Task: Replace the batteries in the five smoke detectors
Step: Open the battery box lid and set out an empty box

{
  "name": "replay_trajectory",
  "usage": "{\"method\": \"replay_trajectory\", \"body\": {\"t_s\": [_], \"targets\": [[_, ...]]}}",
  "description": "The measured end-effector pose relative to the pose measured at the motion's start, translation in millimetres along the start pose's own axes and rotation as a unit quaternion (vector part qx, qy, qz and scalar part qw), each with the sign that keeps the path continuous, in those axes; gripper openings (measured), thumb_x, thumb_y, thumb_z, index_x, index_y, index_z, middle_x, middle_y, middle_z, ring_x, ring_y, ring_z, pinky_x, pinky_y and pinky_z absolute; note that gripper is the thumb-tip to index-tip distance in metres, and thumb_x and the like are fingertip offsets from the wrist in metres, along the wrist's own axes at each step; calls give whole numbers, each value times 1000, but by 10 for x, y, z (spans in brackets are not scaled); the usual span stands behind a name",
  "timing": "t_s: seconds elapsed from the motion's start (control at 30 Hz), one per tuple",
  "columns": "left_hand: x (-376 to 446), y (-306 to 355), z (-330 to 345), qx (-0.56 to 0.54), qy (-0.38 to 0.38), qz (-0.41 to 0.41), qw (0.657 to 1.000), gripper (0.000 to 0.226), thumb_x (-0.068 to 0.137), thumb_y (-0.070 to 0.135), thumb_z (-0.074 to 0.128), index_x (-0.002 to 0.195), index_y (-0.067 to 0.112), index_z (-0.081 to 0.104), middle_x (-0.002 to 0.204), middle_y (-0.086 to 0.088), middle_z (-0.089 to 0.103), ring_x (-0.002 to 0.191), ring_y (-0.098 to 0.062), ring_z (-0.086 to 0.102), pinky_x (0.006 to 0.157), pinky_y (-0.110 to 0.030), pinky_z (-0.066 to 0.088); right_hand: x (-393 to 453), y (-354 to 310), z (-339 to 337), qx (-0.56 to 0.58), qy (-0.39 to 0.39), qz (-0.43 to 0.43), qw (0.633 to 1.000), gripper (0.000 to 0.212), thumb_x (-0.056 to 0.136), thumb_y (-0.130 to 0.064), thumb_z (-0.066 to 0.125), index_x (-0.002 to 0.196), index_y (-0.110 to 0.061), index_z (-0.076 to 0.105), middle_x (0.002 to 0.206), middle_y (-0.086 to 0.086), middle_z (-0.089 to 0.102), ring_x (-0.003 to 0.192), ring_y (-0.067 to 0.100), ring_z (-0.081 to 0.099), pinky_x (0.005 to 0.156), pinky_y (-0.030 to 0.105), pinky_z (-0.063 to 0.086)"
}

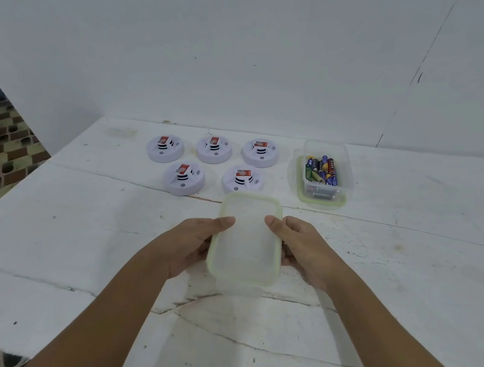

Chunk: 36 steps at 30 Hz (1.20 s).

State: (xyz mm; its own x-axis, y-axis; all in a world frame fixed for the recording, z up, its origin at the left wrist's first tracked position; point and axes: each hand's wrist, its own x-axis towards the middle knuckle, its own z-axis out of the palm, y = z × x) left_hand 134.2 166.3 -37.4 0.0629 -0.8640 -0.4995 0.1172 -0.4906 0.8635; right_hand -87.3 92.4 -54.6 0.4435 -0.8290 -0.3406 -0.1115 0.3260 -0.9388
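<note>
Several white round smoke detectors (214,150) lie in two rows at the back of the table, each with a red label on top. To their right an open clear plastic box (327,168) holds several batteries and sits on its green-rimmed lid. In front of me both hands hold a second clear plastic container with a green-rimmed lid (246,239) just above the table. My left hand (191,242) grips its left side, thumb on the lid. My right hand (302,247) grips the right side the same way.
The white table (83,242) has cracks and seams running across it. A white wall rises right behind the table. A patterned tiled floor (4,148) shows past the table's left edge.
</note>
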Motion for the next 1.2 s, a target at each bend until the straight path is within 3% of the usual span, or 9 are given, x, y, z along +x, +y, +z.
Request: {"method": "replay_trajectory", "body": {"t_s": [0.37, 0.47, 0.57, 0.73, 0.83, 0.9, 1.0, 1.1, 1.2], "targets": [[42, 44, -26, -20, -2, -2, 1000, 67, 74, 42, 90, 122, 0, 69, 123, -18, 73, 118, -37, 69, 110, -53, 48, 16, 9, 17, 3, -4, -3, 1000, 41, 93, -48, 71, 92, -10, 55, 72, 6, 66, 59, 18, 62, 62, 33, 57], [81, 12, -34, -45, 36, 14, 998, 69, 62, 44, 98, 109, 7, 62, 120, -33, 67, 97, -37, 65, 89, -47, 50, 24, -2, 37, 14, 6, -4, 1000, 39, 95, -45, 71, 91, -10, 54, 69, 4, 65, 55, 15, 60, 57, 30, 56], [72, -5, -17, -54, 20, 18, 998, 41, 84, 33, 83, 105, 2, 66, 112, -22, 75, 90, -30, 71, 74, -36, 60, 17, -14, 40, 13, 7, -2, 1000, 38, 95, -44, 72, 87, -12, 54, 69, 4, 66, 55, 15, 60, 57, 29, 55], [44, -2, 18, -66, 17, 30, 997, 37, 93, 25, 74, 123, 3, 69, 118, -15, 76, 107, -33, 72, 94, -46, 58, -1, -48, 64, 7, 11, 8, 1000, 38, 94, -45, 73, 84, -13, 55, 71, 5, 62, 56, 16, 58, 55, 28, 54], [38, -5, 32, -63, 25, 37, 997, 40, 93, 24, 73, 126, 2, 68, 118, -15, 76, 104, -31, 72, 92, -45, 58, -11, -85, 88, 17, 15, 15, 1000, 38, 93, -44, 75, 90, -11, 59, 82, 14, 64, 68, 23, 59, 59, 32, 59], [47, -6, 24, -58, 25, 42, 997, 40, 93, 24, 74, 125, 2, 68, 118, -15, 76, 103, -30, 72, 86, -42, 61, -13, -84, 107, 47, 26, 6, 999, 33, 92, -40, 78, 77, -14, 64, 85, 18, 72, 78, 28, 65, 75, 43, 61], [56, -3, 29, -55, 35, 56, 996, 38, 92, 24, 74, 123, 3, 69, 118, -15, 76, 101, -30, 73, 82, -40, 62, -53, -86, 129, 64, 26, -2, 998, 38, 93, -39, 77, 66, -21, 60, 84, 10, 75, 81, 26, 68, 76, 37, 56], [45, -29, 62, -55, 34, 67, 996, 11, 91, 24, 75, 97, 15, 78, 108, -12, 78, 90, -25, 74, 76, -38, 62, -114, -101, 105, 66, 21, 5, 998, 32, 95, -41, 74, 77, -17, 64, 91, 7, 79, 80, 20, 73, 74, 33, 59], [10, -27, 103, -52, 37, 81, 995, 23, 92, 23, 75, 69, 23, 76, 89, -2, 78, 76, -18, 74, 61, -31, 58, -174, -92, 93, 69, 16, 12, 997, 33, 93, -41, 75, 74, -18, 61, 86, 4, 77, 81, 20, 73, 77, 36, 60]]}}
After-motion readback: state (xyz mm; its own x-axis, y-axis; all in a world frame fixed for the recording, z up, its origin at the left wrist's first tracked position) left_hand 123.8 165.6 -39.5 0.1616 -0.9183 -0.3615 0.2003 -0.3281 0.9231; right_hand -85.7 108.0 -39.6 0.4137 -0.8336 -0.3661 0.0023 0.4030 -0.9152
